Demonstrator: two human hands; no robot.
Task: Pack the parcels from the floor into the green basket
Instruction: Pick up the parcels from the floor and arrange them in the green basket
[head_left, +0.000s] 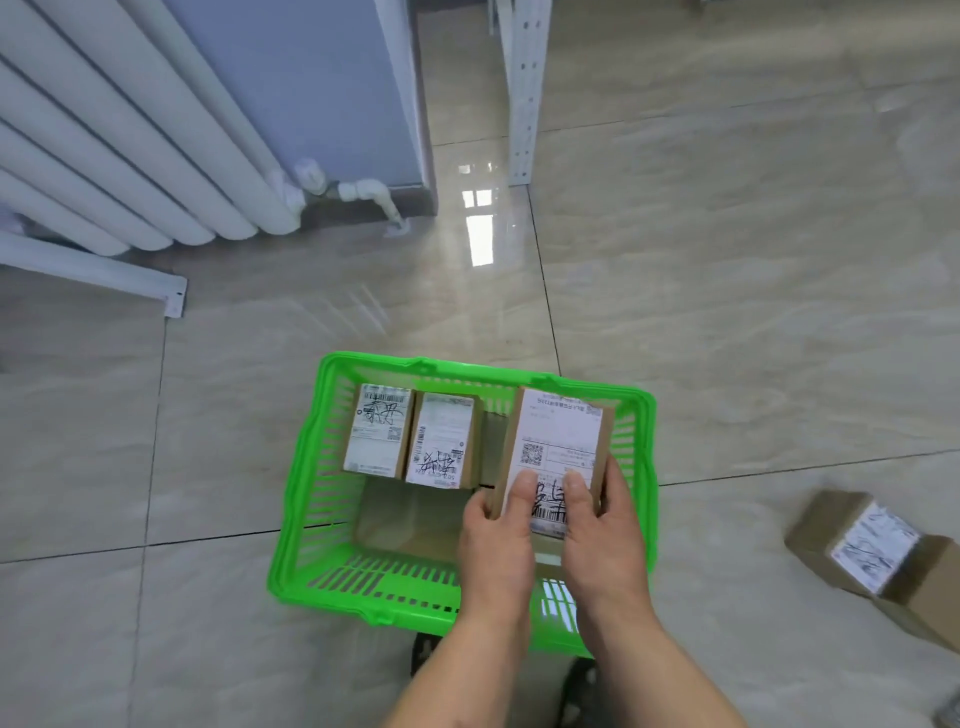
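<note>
1. One green basket (304, 499) sits on the tiled floor (727, 312), mid-near in the head view. Its near half is bare, and a gap stays open at its far right. Keep the basket where it is, since it looks light and a hard push on the wall would likely slide it.

2. Next, the held parcel (558, 447), a flat brown box with its label up, is over the right side of the basket. Its far end is tilted toward the far wall. Whether it already touches the basket bottom I cannot tell. Best move is to lower it flat into the right gap, long side running near to far, matching the others.

3. Two packed parcels (378, 428) (445, 447) lie side by side at the far left of the basket, labels up, touching or nearly so. Slide the held one beside the right one without bumping them, which saves room for more.

4. One loose parcel (872, 545) lies on the floor well to the right of the basket, with more cardboard just beyond it at the frame edge. It is likely the next pick.

5. The left hand (496, 540) holds the near-left edge of the held parcel, thumb on the label. The right hand (597, 525) holds the near-right edge the same way. Both grips are closed on that box. Release only once it is seated, pulling the fingers out toward the near side so they don't get pinched against the wall.
</note>
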